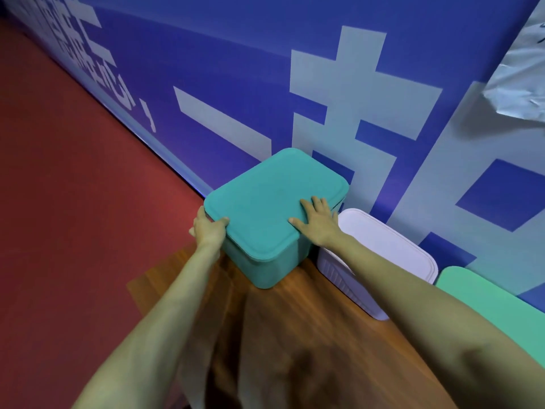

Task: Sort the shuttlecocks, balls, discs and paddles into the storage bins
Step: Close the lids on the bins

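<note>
Head view: the teal bin (265, 270) sits at 12 o'clock on the table (324, 320), its teal lid (265, 202) on, its long axis seemingly running 8 to 2. The left hand (208, 228) has its grip pinching the lid's 8 o'clock corner. The right hand (317, 222) lies flat at 3, beside the white bin (383, 249).

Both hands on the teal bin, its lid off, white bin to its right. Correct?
No. Head view: the lid is on the teal bin; left hand grips its edge, right hand lies flat on top, white bin sits to its right.
</note>
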`<state>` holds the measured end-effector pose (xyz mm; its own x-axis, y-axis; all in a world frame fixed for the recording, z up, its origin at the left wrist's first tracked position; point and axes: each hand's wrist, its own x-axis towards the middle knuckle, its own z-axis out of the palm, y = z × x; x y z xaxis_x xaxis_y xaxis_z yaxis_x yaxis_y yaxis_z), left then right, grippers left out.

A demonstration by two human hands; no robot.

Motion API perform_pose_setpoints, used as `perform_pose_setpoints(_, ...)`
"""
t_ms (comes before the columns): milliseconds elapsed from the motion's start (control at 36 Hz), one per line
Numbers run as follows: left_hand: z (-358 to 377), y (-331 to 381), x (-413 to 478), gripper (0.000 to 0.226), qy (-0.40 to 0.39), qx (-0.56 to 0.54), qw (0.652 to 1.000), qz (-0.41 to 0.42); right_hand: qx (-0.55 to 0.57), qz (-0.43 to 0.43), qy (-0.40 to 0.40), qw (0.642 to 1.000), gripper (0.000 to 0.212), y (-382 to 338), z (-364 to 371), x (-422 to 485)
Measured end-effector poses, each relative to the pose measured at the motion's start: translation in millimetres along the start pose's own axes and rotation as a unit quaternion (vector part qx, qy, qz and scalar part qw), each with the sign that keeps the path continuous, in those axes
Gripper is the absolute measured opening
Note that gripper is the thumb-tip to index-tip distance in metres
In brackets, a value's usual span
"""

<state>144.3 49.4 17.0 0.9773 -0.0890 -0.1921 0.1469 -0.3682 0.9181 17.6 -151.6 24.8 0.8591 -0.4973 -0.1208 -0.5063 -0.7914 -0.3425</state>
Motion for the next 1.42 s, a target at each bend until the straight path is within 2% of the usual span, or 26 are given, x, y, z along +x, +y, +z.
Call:
perform_pose_setpoints(56,0,-1,5,0.065,-0.014,-0.027,1.000,0.004,0.001,0.009,0.007,1.000,0.069,-4,1,2)
perform_pose_setpoints(194,8,0,13,0.053,-0.032,-0.046,0.998,0.004,-0.019,0.035,0.039,0.998,0.067,-7,1,12)
perform_pose_setpoints(278,14,3,11,0.055,-0.027,-0.059,0.998,0.004,-0.075,0.038,0.051,0.995,0.069,-6,2,16)
perform_pose_setpoints(472,15,1,20,0.052,-0.025,-0.069,0.997,-0.030,-0.127,0.017,0.036,0.991,0.070,-7,-2,21)
perform_pose_setpoints(611,16,0,29,0.070,-0.016,-0.082,0.996,-0.038,-0.114,0.019,0.010,0.993,0.073,-2,-1,32)
perform_pose_setpoints(694,14,1,40,0.058,0.000,-0.095,0.994,-0.055,-0.103,0.021,-0.001,0.995,0.071,-6,0,40)
perform_pose_setpoints(833,15,3,55,0.032,-0.015,-0.203,0.975,-0.088,-0.111,0.029,0.002,0.993,0.069,-16,1,49)
perform_pose_setpoints(889,19,2,55,0.027,-0.002,-0.231,0.969,-0.089,-0.121,0.030,0.009,0.992,0.069,-17,4,49)
perform_pose_setpoints(944,24,-3,52,0.022,0.031,-0.212,0.975,-0.060,-0.126,0.026,0.017,0.992,0.069,-16,7,48)
perform_pose_setpoints(1028,30,-10,54,0.032,0.073,-0.184,0.980,-0.018,-0.131,0.018,0.031,0.991,0.068,-13,7,49)
perform_pose_setpoints(1139,35,-8,64,0.034,0.112,-0.195,0.974,-0.032,-0.135,0.020,0.031,0.990,0.070,-12,6,52)
perform_pose_setpoints(1250,38,-9,64,0.037,0.125,-0.188,0.973,-0.039,-0.132,0.025,0.037,0.990,0.075,-10,10,51)
perform_pose_setpoints(1417,37,-3,65,0.032,0.135,-0.168,0.976,-0.032,-0.122,0.032,-0.015,0.992,0.079,-9,11,55)
